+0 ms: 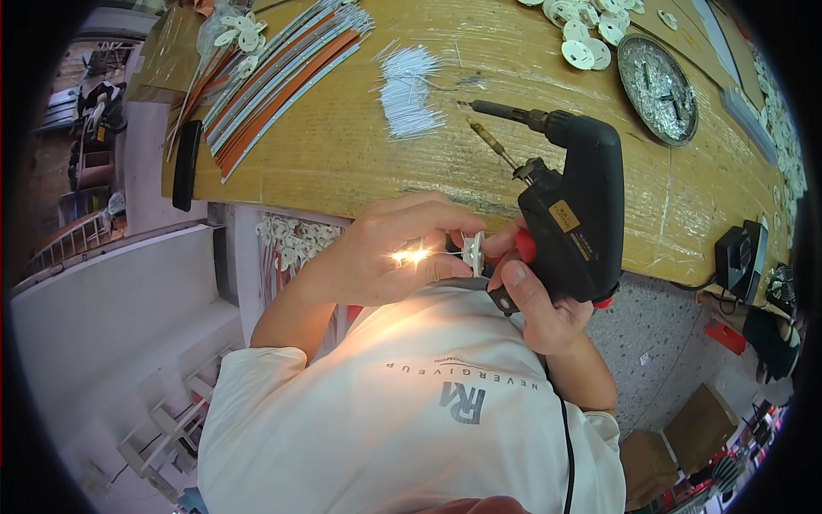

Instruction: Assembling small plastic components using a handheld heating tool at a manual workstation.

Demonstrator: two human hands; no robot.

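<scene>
Holding with the left hand [364, 248] one small white disc piece [477, 254], pinched between thumb and fingers, in front of the shirt [385, 411] and just beside the near edge of the wooden surface [334, 171]. Gripping with the right hand [548, 324] one black soldering gun [586, 184] by its handle, and seeming to touch the same disc piece with its fingertips. Can count on the gun two thin front rods, both pointing leftward, and one yellowish label with tiny print. Can find on the shirt one large grey monogram and small lettering beside it, seen upside down. Can see also a very bright light at the left fingers.

On the surface, can count one round dark dish [631, 96] with shiny contents, one heap of thin white pins [409, 94], one bundle of orange and grey strips [282, 94], and one long black case [186, 167] at the left edge. Near the dish, can see many white discs [578, 55], overlapping, therefore impossible to count exactly.
</scene>
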